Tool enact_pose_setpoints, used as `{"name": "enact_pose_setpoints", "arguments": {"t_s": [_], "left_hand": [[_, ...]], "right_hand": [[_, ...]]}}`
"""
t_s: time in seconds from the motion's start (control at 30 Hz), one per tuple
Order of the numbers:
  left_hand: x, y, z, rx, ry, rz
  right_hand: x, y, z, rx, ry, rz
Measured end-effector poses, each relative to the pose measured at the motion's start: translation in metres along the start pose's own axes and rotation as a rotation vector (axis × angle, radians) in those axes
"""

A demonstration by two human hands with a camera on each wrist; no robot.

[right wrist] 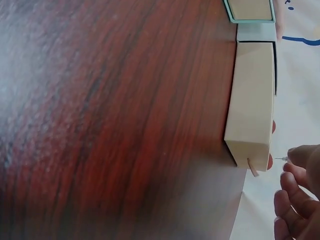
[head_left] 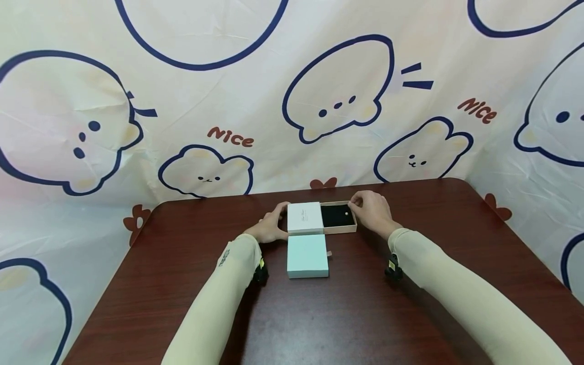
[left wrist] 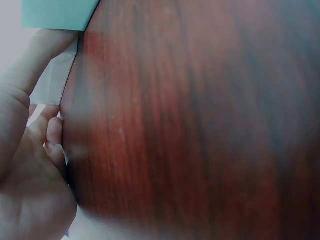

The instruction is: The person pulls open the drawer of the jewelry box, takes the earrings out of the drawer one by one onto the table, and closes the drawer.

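Note:
A white jewellery box sleeve [head_left: 304,218] lies near the table's back edge, its cream drawer [head_left: 341,229] pulled out to the right. Inside the drawer is a black pad [head_left: 332,216] with a small pale stud [head_left: 346,213] on it. My left hand [head_left: 269,226] grips the sleeve from the left, thumb at the near side and fingers at the far side. Above the drawer's right end, my right hand [head_left: 371,210] pinches a tiny stud earring [right wrist: 283,158] between thumb and forefinger; its thin pin shows in the right wrist view.
A light teal box [head_left: 307,256] sits directly in front of the white sleeve, with a short ribbon tab [head_left: 329,253] on its right. The dark wooden table [head_left: 319,319] is backed by a cartoon-printed cloth [head_left: 269,101]. A ribbon tab [right wrist: 253,167] hangs from the drawer's end.

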State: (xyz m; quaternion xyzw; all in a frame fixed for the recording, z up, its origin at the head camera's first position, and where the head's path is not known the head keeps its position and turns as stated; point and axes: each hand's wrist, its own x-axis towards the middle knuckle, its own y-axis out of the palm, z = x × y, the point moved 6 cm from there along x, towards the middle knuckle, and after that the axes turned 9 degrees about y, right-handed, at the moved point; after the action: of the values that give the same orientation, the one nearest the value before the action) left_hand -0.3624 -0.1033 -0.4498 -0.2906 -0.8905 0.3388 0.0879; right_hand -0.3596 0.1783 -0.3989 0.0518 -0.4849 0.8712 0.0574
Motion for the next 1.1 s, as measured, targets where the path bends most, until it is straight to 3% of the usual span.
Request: {"name": "enact_pose_setpoints", "arguments": {"t_s": [1.1], "left_hand": [[0.0, -0.002, -0.001, 0.018, -0.002, -0.009]], "right_hand": [[-0.001, -0.009, -0.023, 0.025, 0.05, -0.013]]}}
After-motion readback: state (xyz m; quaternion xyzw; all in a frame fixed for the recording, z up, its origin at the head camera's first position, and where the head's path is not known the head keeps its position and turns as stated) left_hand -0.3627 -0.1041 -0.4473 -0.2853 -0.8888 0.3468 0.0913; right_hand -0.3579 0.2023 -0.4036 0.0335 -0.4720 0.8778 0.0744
